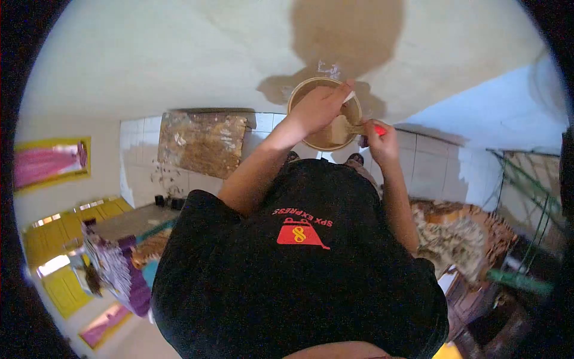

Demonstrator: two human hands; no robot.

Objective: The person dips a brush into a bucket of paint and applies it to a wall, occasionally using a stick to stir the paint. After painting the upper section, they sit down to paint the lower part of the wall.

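A round bucket (291, 99) with a pale rim stands in front of my body, up against the wall. My left hand (317, 112) reaches over its opening, fingers closed round something pale that shows only as a small white edge at the fingertips. On the bucket's right side, my right hand (381, 143) is closed on the red handle of a flat tool (341, 130). The tool's broad, light-brown end lies over the bucket's opening, below my left hand. The bucket's contents are partly hidden by my hands and look brownish.
A stained board (200, 143) lies on the tiled floor (427, 164) at the left. Rumpled pale material (454, 242) and a green metal frame (526, 197) are at the right. A pale wall (179, 60) rises ahead. Piled fabrics (116, 269) sit lower left.
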